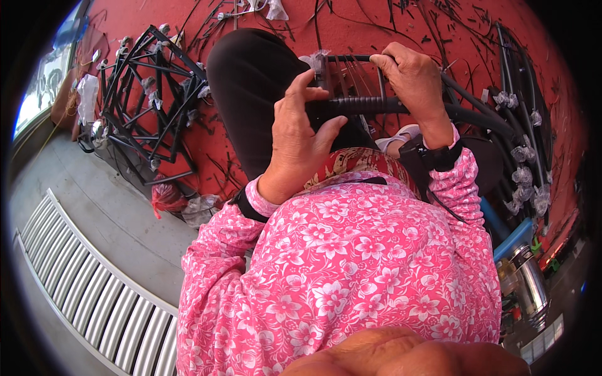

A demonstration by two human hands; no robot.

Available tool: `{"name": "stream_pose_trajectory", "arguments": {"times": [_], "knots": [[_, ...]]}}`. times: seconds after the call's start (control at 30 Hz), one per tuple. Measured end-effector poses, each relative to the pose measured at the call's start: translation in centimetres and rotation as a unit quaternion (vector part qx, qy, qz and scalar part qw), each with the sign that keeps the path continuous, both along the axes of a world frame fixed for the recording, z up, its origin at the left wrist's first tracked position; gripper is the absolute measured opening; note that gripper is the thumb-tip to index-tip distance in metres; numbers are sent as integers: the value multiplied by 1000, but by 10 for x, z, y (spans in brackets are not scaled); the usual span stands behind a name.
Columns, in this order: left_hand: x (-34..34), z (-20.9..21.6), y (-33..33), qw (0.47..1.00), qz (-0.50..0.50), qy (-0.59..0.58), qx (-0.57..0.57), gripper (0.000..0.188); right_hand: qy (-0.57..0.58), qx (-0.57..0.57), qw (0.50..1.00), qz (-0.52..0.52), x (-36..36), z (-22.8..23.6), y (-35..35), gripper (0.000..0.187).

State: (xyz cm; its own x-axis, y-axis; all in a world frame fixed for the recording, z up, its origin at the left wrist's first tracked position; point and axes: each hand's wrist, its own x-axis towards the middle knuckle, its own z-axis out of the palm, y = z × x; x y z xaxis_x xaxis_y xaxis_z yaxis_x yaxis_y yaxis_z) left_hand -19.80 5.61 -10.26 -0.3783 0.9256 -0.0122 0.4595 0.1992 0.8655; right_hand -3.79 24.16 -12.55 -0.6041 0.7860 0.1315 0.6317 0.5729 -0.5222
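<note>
A black tubular frame (476,116) lies across my lap, and ridged black winding covers a stretch of its near tube (360,105). My right hand (414,78) is above that tube, thumb and fingers pinched on a narrow black strip (382,83) that runs down to the winding. At the left end of the tube is my left hand (293,125), its thumb and fingers spread to either side; whether it touches the tube I cannot tell. Clear plastic wrap (316,61) covers a corner of the frame beyond my left fingers.
Black tubular frames (147,106) with plastic-wrapped joints are stacked at left, and more black tubes (523,125) lie at right. Dark strips litter the red floor (351,28). A slatted metal rack (94,276) is at lower left; a shiny metal flask (530,285) is at lower right.
</note>
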Motion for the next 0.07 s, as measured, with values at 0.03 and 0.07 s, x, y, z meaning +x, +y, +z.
{"name": "stream_pose_trajectory", "arguments": {"times": [0.03,0.07], "knots": [[-3,-2,-6,1000,8,-9,-8,86,-4,5,1000,-3,0,-1,1,32],[-4,-7,-8,1000,-10,-2,23,81,-14,9,1000,-7,0,-1,4,31]]}}
